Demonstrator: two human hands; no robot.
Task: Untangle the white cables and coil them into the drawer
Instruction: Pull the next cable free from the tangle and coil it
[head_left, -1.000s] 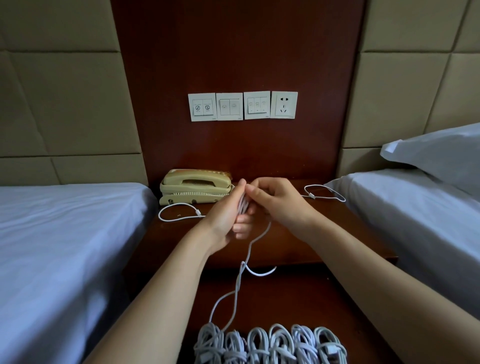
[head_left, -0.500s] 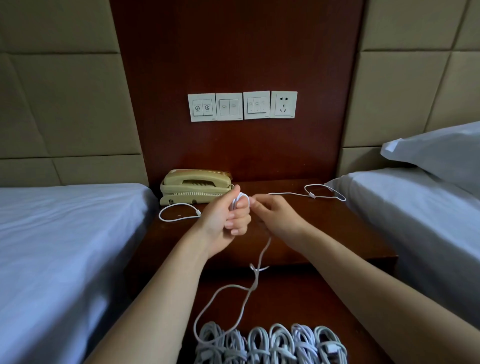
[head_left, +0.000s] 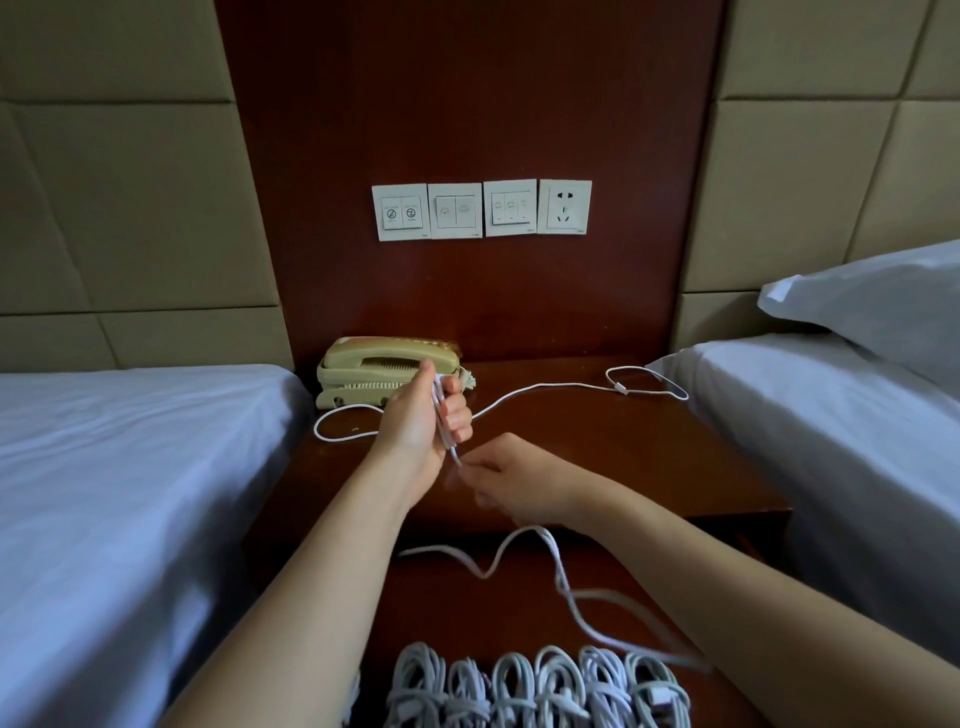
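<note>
White cable (head_left: 440, 415), folded into several short loops, is gripped in the left hand (head_left: 415, 426). The fingers are curled round the loops and the thumb lies along them. This hand is held upright above the dark wooden bench (head_left: 649, 457), in front of the beige corded telephone (head_left: 379, 364).

The right hand (head_left: 514, 478) sits just below and to the right of the left hand, fingers curled. Its fingertips (head_left: 470, 474) meet the strand leaving the bottom of the loops. Motion blur covers them — whether they pinch the strand cannot be told.

A loose white strand (head_left: 558, 566) emerges below the right wrist and falls in waves over the open dark wooden drawer (head_left: 441, 613); its lower part is blurred. At the near edge of the drawer, coiled white cable bundles (head_left: 540, 686) lie side by side in a row, touching.

A thin white cable run (head_left: 545, 387) lies on the bench. It loops beside the telephone, passes behind the left hand and ends in a second loop near the right bed (head_left: 831, 426) — any junction with the held loops is hidden.

The left bed (head_left: 130, 467) and right bed, both in pale sheets, flank the bench. A pale pillow (head_left: 883, 301) lies on the right bed. Four white wall plates (head_left: 480, 210) are mounted on the wooden panel above the telephone.
</note>
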